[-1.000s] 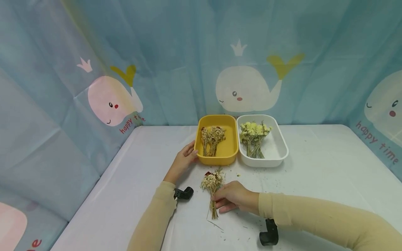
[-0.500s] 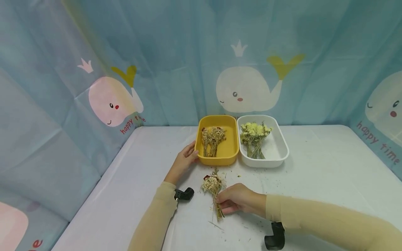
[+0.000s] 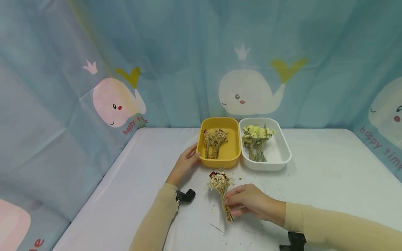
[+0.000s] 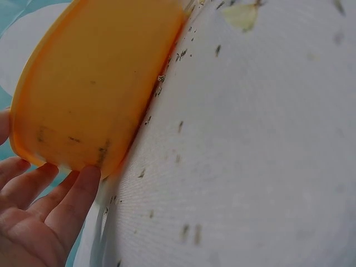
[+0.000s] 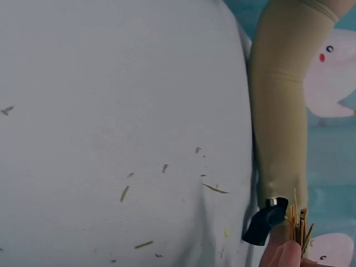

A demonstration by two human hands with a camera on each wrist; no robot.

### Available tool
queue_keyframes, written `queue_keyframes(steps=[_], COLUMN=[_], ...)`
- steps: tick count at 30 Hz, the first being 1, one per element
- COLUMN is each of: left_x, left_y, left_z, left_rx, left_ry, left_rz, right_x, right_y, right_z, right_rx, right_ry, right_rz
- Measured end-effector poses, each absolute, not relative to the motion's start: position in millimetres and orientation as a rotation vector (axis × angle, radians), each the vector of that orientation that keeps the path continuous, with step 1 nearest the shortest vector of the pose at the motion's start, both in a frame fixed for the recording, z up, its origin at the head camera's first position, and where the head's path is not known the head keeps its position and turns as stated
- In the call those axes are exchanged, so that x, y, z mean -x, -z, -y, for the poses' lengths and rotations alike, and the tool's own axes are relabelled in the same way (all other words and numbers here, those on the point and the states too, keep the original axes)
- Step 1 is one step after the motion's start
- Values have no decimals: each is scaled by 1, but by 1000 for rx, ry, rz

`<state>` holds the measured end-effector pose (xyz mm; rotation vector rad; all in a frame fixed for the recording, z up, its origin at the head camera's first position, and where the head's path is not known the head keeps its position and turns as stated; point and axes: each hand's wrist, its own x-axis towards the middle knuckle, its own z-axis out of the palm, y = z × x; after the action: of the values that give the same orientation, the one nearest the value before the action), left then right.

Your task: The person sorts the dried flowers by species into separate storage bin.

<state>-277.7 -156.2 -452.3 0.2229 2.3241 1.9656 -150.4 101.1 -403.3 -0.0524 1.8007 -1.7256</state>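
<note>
My right hand [image 3: 252, 202] pinches a small bunch of dried flowers [image 3: 221, 182] by its stems, with cream blooms and a dark red one at the top. It tilts above the white table in front of the trays. The cut stem ends [image 5: 300, 227] show beyond the fingertips in the right wrist view; the blooms are out of that view. My left hand [image 3: 184, 164] rests against the near left corner of a yellow tray [image 3: 232, 139], its fairly straight fingers [image 4: 78, 194] touching the outer wall. Inside the tray lie brownish dried flower bunches [image 3: 216, 143].
Right beside the yellow tray stands a white tray [image 3: 279, 153] with yellow dried flowers [image 3: 257, 139] in it. Bits of stem [image 3: 216, 228] and plant crumbs lie scattered over the white table [image 3: 326, 181]. A blue whale-print curtain [image 3: 176, 83] hangs behind and at the sides.
My right hand has shifted to the right with the dried flower bunch, whose stem ends now swing further right. My left hand stays at the yellow tray. The head view has tipped slightly.
</note>
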Motion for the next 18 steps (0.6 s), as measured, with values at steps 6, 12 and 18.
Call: queue_keyframes(steps=[6,12,18], left_x=[276,276,274], left_y=[450,448,450], left_z=[155,155,154], left_rx=[-220,-224,-213], left_ry=[-1946,-1983,-1966], left_rz=[-2350,-2334,-2331], right_x=[149,150,154], right_y=[390,385,380], right_z=[-105,-106,-105], right_rx=[74,104,119], right_ry=[1715,1728,1756], right_rz=[-1846,-1846,-1844])
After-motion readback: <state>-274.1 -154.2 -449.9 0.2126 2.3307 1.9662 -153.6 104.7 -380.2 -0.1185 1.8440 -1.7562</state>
